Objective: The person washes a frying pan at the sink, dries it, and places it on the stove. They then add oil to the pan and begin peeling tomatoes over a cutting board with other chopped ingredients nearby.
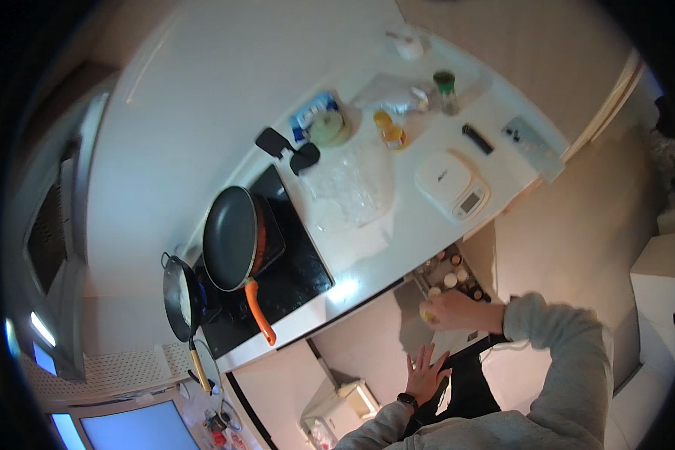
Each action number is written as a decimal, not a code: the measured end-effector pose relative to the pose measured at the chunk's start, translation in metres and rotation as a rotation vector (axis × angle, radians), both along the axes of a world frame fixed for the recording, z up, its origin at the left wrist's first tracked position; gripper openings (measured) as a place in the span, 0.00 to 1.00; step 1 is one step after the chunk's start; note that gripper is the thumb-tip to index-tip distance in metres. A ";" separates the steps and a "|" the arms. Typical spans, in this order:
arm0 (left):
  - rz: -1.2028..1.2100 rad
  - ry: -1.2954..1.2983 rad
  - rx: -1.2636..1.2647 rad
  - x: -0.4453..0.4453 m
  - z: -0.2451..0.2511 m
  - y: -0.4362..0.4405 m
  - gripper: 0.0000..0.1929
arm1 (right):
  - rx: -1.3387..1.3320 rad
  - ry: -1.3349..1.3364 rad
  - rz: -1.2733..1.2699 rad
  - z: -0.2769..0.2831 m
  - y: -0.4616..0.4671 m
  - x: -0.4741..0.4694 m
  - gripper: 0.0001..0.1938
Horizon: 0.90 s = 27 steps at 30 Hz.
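My right hand (455, 311) is closed around a small yellowish object (427, 316), mostly hidden by the fingers. It is beside an open drawer (419, 281) of small jars and bottles (450, 279) below the counter. My left hand (424, 376), with a dark watch at the wrist, is nearer my body, fingers spread and holding nothing. On the black cooktop (309, 270) rests a frying pan (230, 239) with an orange handle. Behind it, a second dark pan (175, 298) with a wooden-looking handle holds something pale; a blue flame or glow shows beside it.
The white counter (360, 247) bears a kitchen scale (444, 177), clear plastic bag (343, 185), yellow bottle (392, 135), green-topped jar (445, 93), pale green round container (329, 128), black utensil (304, 158), black object (477, 139) and phone (529, 146). White bin-like container (337, 413) stands below.
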<state>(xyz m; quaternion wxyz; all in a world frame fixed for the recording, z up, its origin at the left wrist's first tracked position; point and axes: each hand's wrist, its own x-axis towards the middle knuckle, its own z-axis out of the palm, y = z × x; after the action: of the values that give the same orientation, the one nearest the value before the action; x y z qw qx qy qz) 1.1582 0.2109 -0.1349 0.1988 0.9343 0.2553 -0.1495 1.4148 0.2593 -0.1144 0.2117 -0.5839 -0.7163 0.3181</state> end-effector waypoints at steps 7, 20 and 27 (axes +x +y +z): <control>0.076 0.046 -0.001 0.010 0.009 0.033 0.24 | 0.446 -0.040 -0.417 0.192 -0.076 -0.030 0.18; 0.315 -0.738 -0.499 -0.145 0.255 0.088 0.36 | 0.587 0.125 -0.373 0.296 -0.056 -0.230 0.14; 0.403 -0.828 -0.071 -0.265 0.268 0.094 0.30 | 0.730 0.057 -0.222 0.318 0.005 -0.332 0.15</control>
<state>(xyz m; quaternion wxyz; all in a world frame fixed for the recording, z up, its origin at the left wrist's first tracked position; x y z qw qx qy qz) 0.8936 0.3044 0.1331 0.3408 0.8399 0.3256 0.2691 1.0831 0.2639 0.2036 0.4589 -0.5349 -0.7087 0.0333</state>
